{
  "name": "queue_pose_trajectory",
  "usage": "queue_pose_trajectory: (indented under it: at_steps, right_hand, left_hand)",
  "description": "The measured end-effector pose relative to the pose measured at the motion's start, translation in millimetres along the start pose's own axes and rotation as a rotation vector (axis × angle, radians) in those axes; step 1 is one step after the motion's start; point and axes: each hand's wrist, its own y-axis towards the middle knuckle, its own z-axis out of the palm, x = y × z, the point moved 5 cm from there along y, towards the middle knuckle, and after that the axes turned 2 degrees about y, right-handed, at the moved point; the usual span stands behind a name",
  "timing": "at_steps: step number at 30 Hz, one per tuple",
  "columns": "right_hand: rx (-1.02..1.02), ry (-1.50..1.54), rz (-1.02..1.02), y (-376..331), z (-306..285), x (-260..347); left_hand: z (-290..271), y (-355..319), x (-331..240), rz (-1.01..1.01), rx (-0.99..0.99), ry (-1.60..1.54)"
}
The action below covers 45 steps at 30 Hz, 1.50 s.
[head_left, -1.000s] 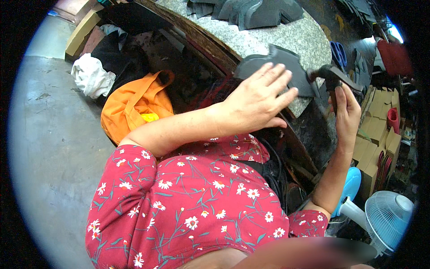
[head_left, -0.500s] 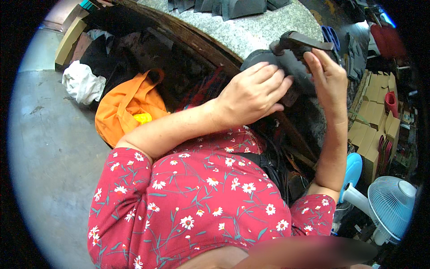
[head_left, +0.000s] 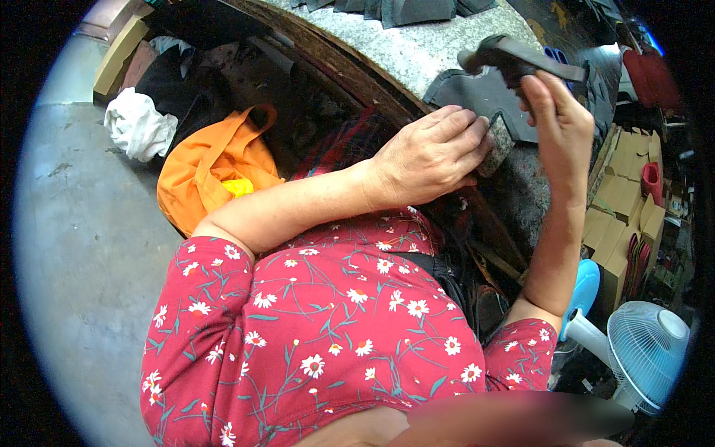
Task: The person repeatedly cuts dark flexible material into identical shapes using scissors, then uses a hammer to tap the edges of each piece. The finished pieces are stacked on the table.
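In my right hand (head_left: 558, 119), a dark hammer (head_left: 518, 58) is gripped, its broad head raised over the stone slab. Below it on the slab lies a flat dark grey sheet piece (head_left: 477, 97) with an angled edge. My left hand (head_left: 439, 153) is at the near left edge of that piece, fingers curled and pressed together over its border. The thumb lies lower, by the slab's side, and the fingertips sit next to the slab's speckled corner (head_left: 497, 145). The hammer's handle is mostly hidden by my right hand.
More dark pieces (head_left: 402, 10) lie in a row on the far part of the slab. To the left are an orange bag (head_left: 201, 167) and a white cloth bundle (head_left: 140, 123). Cardboard boxes (head_left: 622, 182) and a blue-and-white fan (head_left: 648, 350) stand at the right.
The hammer and my right hand have moved up and to the right, away from the sheet piece. More of the piece and the slab's corner shows. My left hand stays at its edge.
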Motion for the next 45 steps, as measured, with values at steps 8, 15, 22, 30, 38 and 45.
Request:
queue_pose_trajectory:
  at_steps: [8,15,22,30,38,45]
  right_hand:
    - [0.101,-0.165,-0.107,-5.2,28.8,5.9]
    - [0.081,0.009,-0.057,-15.4,21.3,11.0]
    - [0.177,0.356,0.076,-21.9,27.3,-28.6]
    - [-0.201,0.479,0.352,-46.5,-58.1,-96.9]
    - [-0.409,0.427,0.395,-88.1,-106.2,-95.9]
    - [-0.328,0.405,0.180,-80.7,-103.0,-72.3]
  left_hand:
    - [-7.4,-10.2,-11.8,0.179,-0.150,-0.038]
    - [-11.3,-18.0,-19.3,0.349,-0.095,-0.115]
    - [-12.0,-10.6,-32.6,0.496,-0.100,-0.149]
    - [-2.6,28.3,13.1,-0.015,0.215,0.179]
    - [-57.3,32.9,21.2,0.007,0.107,0.002]
    - [-24.0,52.6,73.5,-0.350,0.185,-0.328]
